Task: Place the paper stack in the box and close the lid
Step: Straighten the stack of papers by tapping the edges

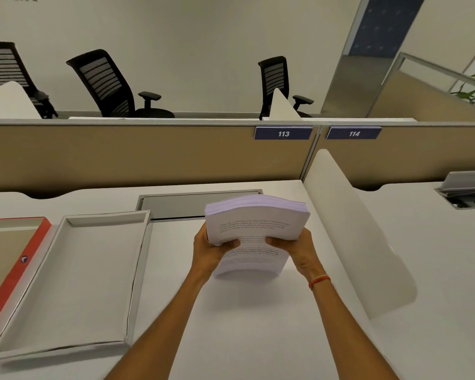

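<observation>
A thick stack of printed white paper (255,223) is held up above the desk, tilted with its far end raised. My left hand (211,250) grips its left edge and my right hand (294,248) grips its right edge, thumbs on top. To the left on the desk lies an open white tray-like box part (74,283), inside up and with nothing in it. Further left, partly cut off by the frame, lies a second box part with an orange-red side (17,272) and a brown inside. Which of the two is the lid I cannot tell.
A white desk (244,325) carries everything. A grey cable hatch (192,205) sits behind the stack. A rounded white divider (351,223) rises at the right. A tan partition (135,154) with signs 113 and 114 closes the back; black chairs stand beyond.
</observation>
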The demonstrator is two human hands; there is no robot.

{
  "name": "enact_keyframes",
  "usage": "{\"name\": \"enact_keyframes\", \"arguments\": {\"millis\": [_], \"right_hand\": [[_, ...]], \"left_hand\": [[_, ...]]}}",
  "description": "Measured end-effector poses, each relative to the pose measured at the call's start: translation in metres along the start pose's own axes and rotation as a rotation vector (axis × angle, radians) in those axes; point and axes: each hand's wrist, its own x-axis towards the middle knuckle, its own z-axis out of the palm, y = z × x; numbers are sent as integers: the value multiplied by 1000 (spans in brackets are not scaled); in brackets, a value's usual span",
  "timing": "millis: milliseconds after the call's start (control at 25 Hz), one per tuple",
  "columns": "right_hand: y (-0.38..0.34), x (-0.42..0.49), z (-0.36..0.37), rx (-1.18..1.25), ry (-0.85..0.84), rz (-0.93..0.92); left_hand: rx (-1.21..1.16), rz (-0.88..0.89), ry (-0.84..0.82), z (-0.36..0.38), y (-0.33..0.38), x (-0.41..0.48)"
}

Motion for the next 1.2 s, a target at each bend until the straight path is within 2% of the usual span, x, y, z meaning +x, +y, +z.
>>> {"name": "enact_keyframes", "arguments": {"millis": [200,440,920,1200], "right_hand": [[9,0,1,22,-19,23],[16,-2,-12,-21,-148,67],[13,-4,12,53,39,33],[19,-7,19,98,81,30]], "left_hand": [[18,-18,-41,2,-4,1],[79,-72,-70,-6,-14,1],[-2,-111,-51,1,-10,7],[-55,-94,-112,2,-7,1]]}}
